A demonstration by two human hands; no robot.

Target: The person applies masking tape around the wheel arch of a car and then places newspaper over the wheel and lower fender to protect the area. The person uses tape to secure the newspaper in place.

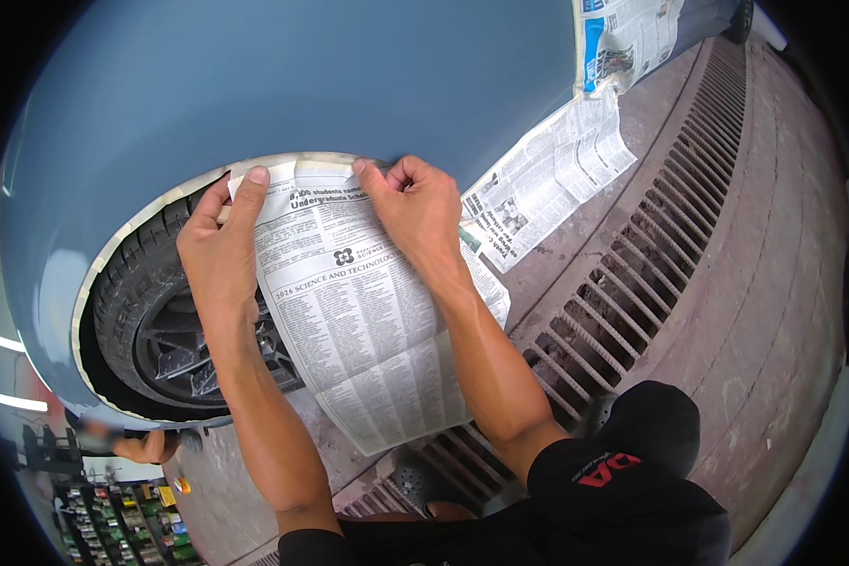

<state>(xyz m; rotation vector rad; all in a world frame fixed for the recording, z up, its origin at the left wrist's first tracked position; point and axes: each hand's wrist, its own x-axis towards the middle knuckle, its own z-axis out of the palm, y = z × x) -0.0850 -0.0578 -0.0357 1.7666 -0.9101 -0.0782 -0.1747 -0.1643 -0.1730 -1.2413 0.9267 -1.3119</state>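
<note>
A sheet of newspaper (349, 311) hangs down from both my hands, covering part of the car wheel (160, 311). My left hand (224, 241) pinches its upper left corner, thumb in front and fingers behind. At the upper right edge my right hand (415, 212) grips it, thumb against the paper and fingers curled. The paper's top edge lies against the masking tape (302, 160) that follows the rim of the wheel arch. Above it spreads the blue-grey car body panel (349, 75).
More newspaper (557, 170) is taped along the car's lower edge, with another piece (632, 42) farther back. A metal drain grate (632, 274) runs along the concrete floor (755, 255). Another person's arm (141, 445) and shelves of cans (127, 519) are at lower left.
</note>
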